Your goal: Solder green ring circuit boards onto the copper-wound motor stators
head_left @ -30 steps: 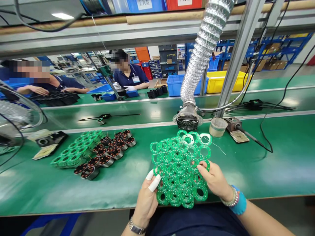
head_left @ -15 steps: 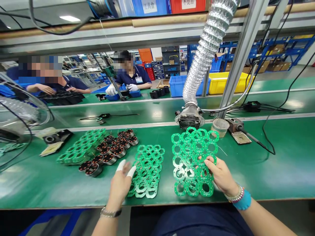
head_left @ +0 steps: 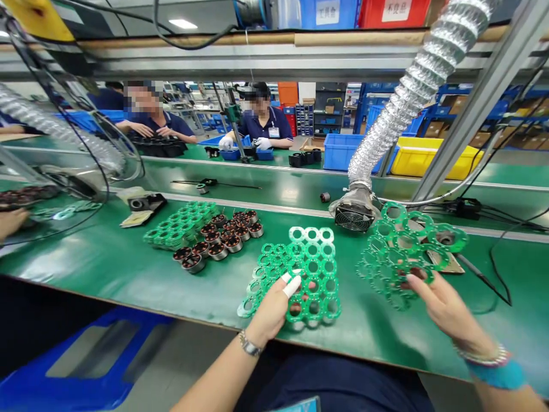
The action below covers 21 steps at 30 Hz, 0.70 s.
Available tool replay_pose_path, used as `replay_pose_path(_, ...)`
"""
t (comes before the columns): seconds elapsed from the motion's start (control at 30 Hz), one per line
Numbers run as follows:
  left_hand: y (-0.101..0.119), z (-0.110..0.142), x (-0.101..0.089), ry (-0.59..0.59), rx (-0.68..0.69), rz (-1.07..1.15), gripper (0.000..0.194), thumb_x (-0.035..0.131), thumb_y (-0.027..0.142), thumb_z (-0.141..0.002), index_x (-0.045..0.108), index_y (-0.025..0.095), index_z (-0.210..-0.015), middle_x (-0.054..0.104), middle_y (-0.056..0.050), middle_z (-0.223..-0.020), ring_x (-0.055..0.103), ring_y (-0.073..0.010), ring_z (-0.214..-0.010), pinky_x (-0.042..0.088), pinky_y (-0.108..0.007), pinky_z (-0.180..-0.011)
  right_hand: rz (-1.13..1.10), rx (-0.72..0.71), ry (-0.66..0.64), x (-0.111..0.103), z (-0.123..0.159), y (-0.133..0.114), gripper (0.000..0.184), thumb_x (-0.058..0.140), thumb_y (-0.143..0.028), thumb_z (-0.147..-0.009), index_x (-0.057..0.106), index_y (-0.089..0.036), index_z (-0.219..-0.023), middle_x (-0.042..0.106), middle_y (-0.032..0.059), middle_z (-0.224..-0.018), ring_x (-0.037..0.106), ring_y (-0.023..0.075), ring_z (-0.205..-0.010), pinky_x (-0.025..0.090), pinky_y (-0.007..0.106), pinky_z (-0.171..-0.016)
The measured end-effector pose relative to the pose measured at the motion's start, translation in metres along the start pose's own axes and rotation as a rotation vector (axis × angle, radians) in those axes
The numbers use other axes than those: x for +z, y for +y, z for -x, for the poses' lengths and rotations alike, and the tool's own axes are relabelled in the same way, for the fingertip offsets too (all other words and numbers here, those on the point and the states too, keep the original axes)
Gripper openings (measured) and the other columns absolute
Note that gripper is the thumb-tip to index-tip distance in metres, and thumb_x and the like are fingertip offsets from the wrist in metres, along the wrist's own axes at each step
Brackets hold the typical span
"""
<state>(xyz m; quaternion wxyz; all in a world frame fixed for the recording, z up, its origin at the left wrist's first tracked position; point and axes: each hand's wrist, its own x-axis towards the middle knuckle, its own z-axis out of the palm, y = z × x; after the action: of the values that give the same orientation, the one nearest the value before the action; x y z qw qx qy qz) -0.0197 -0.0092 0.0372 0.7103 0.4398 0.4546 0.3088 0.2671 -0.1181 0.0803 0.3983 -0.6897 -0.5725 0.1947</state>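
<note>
White labels read 工具盒 on a blue bin (head_left: 347, 14) and 不良品 on a red bin (head_left: 373, 14). Motion-blurred green ring sheets (head_left: 397, 225), pinched in the right hand (head_left: 448, 303) above the counter (head_left: 206, 292), partly hide an iron stand (head_left: 448, 263); the left hand (head_left: 272, 309) clasps a ring-board stack (head_left: 321, 267) at its left side.
</note>
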Motion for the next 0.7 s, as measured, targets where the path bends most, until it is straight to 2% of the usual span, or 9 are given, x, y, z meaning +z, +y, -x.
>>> replay_pose_path(0.1, 0.027, -0.004, -0.013, -0.089, 0.056, -0.311, 0.031, 0.051, 0.045, -0.08, 0.056, 0.018, -0.095, 0.064, -0.002, -0.076, 0.052, -0.0117, -0.06, 0.034, -0.021, -0.05, 0.281, -0.37, -0.321, -0.036, -0.013, -0.026, 0.022, 0.045, -0.035, -0.088, 0.06, -0.021, -0.092, 0.062, 0.0049, -0.087, 0.058, 0.0195, -0.085, 0.047, 0.03, -0.075)
replay_pose_path(0.17, 0.042, -0.007, -0.008, -0.179, 0.15, -0.523, 0.033, 0.045, 0.047, -0.082, 0.058, 0.017, -0.085, 0.062, -0.001, -0.072, 0.051, -0.0122, -0.059, 0.035, -0.023, -0.052, 0.396, -0.586, -0.541, -0.033, -0.02, -0.05, 0.024, 0.036, -0.023, -0.092, 0.06, -0.021, -0.092, 0.062, 0.0053, -0.085, 0.056, 0.0165, -0.079, 0.045, 0.028, -0.07)
replay_pose_path(0.23, 0.052, -0.011, 0.005, -0.298, 0.246, -0.71, 0.038, 0.039, 0.048, -0.084, 0.059, 0.016, -0.076, 0.061, -0.002, -0.07, 0.051, -0.0133, -0.063, 0.037, -0.024, -0.056, 0.561, -0.761, -0.588, -0.012, -0.025, -0.067, 0.028, 0.035, -0.016, -0.091, 0.062, -0.022, -0.09, 0.061, 0.0041, -0.075, 0.053, 0.0167, -0.075, 0.042, 0.03, -0.069)
replay_pose_path(0.33, 0.059, -0.015, 0.024, -0.51, 0.416, -0.943, 0.043, 0.032, 0.046, -0.088, 0.06, 0.016, -0.075, 0.06, -0.002, -0.071, 0.052, -0.0141, -0.066, 0.039, -0.025, -0.062, 0.707, -0.833, -0.464, 0.029, -0.029, -0.07, 0.028, 0.036, -0.009, -0.088, 0.061, -0.021, -0.088, 0.061, 0.0053, -0.088, 0.052, 0.0162, -0.077, 0.042, 0.029, -0.067)
replay_pose_path(0.4, 0.06, -0.016, 0.032, -0.57, 0.503, -1.081, 0.047, 0.028, 0.046, -0.089, 0.06, 0.016, -0.074, 0.061, -0.002, -0.068, 0.052, -0.0141, -0.063, 0.039, -0.024, -0.061, 0.734, -0.83, -0.323, 0.049, -0.029, -0.059, 0.027, 0.036, -0.007, -0.087, 0.06, -0.019, -0.091, 0.059, 0.0082, -0.099, 0.052, 0.0175, -0.081, 0.044, 0.029, -0.067)
replay_pose_path(0.47, 0.061, -0.014, 0.035, -0.566, 0.519, -1.18, 0.051, 0.026, 0.049, -0.089, 0.063, 0.015, -0.076, 0.062, -0.002, -0.066, 0.054, -0.0146, -0.063, 0.04, -0.024, -0.061, 0.703, -0.853, -0.185, 0.057, -0.029, -0.045, 0.022, 0.039, -0.011, -0.088, 0.06, -0.016, -0.094, 0.058, 0.0116, -0.105, 0.052, 0.02, -0.089, 0.045, 0.032, -0.072)
replay_pose_path(0.57, 0.064, -0.007, 0.038, -0.574, 0.468, -1.246, 0.05, 0.032, 0.054, -0.086, 0.066, 0.018, -0.089, 0.067, -0.003, -0.076, 0.061, -0.0179, -0.073, 0.044, -0.025, -0.067, 0.671, -0.932, 0.007, 0.055, -0.029, -0.025, 0.019, 0.046, -0.022, -0.088, 0.058, -0.019, -0.102, 0.059, 0.0108, -0.112, 0.051, 0.0266, -0.103, 0.04, 0.045, -0.085)
replay_pose_path(0.63, 0.065, -0.001, 0.038, -0.568, 0.429, -1.271, 0.05, 0.036, 0.06, -0.082, 0.064, 0.023, -0.103, 0.069, -0.004, -0.088, 0.062, -0.022, -0.085, 0.045, -0.029, -0.074, 0.628, -0.954, -0.016, 0.054, -0.031, -0.009, 0.023, 0.048, -0.025, -0.086, 0.058, -0.023, -0.107, 0.065, 0.0073, -0.099, 0.054, 0.0274, -0.1, 0.036, 0.05, -0.091)
replay_pose_path(0.7, 0.061, 0.005, 0.036, -0.511, 0.412, -1.202, 0.055, 0.04, 0.064, -0.078, 0.058, 0.027, -0.115, 0.067, -0.003, -0.103, 0.059, -0.025, -0.098, 0.044, -0.034, -0.084, 0.503, -0.914, -0.062, 0.059, -0.033, 0.009, 0.021, 0.053, -0.037, -0.081, 0.064, -0.028, -0.098, 0.067, 0.0049, -0.085, 0.06, 0.0246, -0.081, 0.043, 0.044, -0.081)
